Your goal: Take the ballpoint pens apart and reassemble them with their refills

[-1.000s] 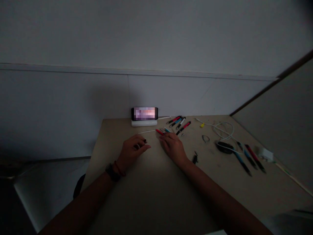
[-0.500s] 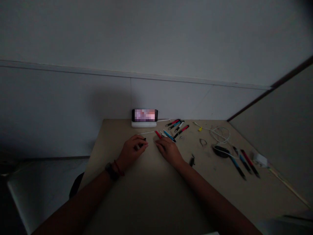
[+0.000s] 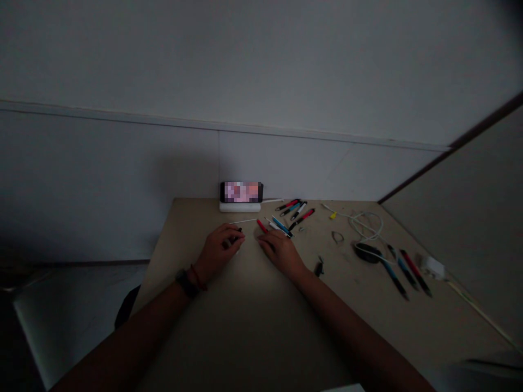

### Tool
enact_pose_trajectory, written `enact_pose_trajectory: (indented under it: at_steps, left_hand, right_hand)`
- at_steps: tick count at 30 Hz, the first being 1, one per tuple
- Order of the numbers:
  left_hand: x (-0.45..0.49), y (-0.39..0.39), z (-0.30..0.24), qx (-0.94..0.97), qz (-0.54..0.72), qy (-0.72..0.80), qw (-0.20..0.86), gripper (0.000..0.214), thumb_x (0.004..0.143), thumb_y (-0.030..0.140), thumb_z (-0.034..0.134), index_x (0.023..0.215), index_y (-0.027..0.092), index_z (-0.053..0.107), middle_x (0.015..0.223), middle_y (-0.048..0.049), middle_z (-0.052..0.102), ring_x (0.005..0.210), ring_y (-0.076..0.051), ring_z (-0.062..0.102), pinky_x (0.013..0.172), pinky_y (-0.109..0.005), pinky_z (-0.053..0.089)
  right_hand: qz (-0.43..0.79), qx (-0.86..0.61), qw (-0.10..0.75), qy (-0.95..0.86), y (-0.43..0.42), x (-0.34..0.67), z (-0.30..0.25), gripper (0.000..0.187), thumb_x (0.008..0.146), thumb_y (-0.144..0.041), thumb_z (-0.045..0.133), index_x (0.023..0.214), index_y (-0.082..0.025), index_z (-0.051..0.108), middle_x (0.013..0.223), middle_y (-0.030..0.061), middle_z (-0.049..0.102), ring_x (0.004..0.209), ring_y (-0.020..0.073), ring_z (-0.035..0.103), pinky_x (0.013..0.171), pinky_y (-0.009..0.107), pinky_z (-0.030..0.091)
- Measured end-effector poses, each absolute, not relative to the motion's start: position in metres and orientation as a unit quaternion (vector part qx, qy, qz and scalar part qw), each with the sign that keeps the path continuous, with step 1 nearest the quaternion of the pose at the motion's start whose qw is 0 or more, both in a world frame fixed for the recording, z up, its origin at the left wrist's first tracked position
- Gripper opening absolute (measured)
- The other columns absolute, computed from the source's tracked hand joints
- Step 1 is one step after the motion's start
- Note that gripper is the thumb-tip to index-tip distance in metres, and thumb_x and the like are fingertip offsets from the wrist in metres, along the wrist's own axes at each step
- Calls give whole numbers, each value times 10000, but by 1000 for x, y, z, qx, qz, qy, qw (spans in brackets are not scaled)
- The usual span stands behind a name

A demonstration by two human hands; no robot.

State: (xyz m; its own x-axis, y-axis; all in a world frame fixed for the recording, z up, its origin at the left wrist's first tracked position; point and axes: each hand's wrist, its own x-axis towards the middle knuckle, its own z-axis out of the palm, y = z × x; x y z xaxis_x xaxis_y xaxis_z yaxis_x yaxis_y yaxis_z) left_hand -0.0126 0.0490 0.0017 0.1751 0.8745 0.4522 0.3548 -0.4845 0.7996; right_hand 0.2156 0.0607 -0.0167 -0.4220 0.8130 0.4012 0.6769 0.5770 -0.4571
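My left hand (image 3: pixel 219 251) rests on the tan tabletop (image 3: pixel 253 288), its curled fingers pinching a small black pen part (image 3: pixel 239 233). My right hand (image 3: pixel 283 253) lies palm down nearby, with nothing visibly held. Just past its fingertips are a red pen barrel (image 3: pixel 262 226) and a blue pen barrel (image 3: pixel 281 227). A thin white rod (image 3: pixel 243 221) lies beyond my left hand. Several assembled pens (image 3: pixel 295 211) lie farther back, in red, blue and white with black parts.
A phone (image 3: pixel 241 191) with a blurred screen stands on a white stand (image 3: pixel 239 207) against the wall. To the right lie a tangled white cable (image 3: pixel 370 226), a black oval object (image 3: pixel 366 252), several pens (image 3: pixel 411 275), a white plug (image 3: pixel 433 267), and a small black part (image 3: pixel 318 267). The wall bounds the table's far side.
The view has tilted and shifted slightly. Both hands have moved a little left and closer together. The blue pen barrel now lies closer to the other pens.
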Motion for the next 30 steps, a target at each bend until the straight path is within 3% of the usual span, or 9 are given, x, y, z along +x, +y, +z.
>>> enact_pose_trajectory:
  at_steps: [20,30]
  left_hand:
    - [-13,50,0,719,475,424,277,124,893,277,642,864,196,731,975,-71,690,760,-150,660,553,-220,518]
    - [-12,48,3,724,473,419,276,118,899,259,636,866,195,729,982,-69,684,775,-149,657,556,-216,506]
  right_hand:
    - [100,-463,351,-807,60,218,-15,198,963,-291,550,996,-226,734,973,96,732,946,241,664,882,430,539]
    - [38,-558,311,-768,58,223,-12,159,940,-232,571,933,-202,727,929,90,711,841,233,672,778,372,540]
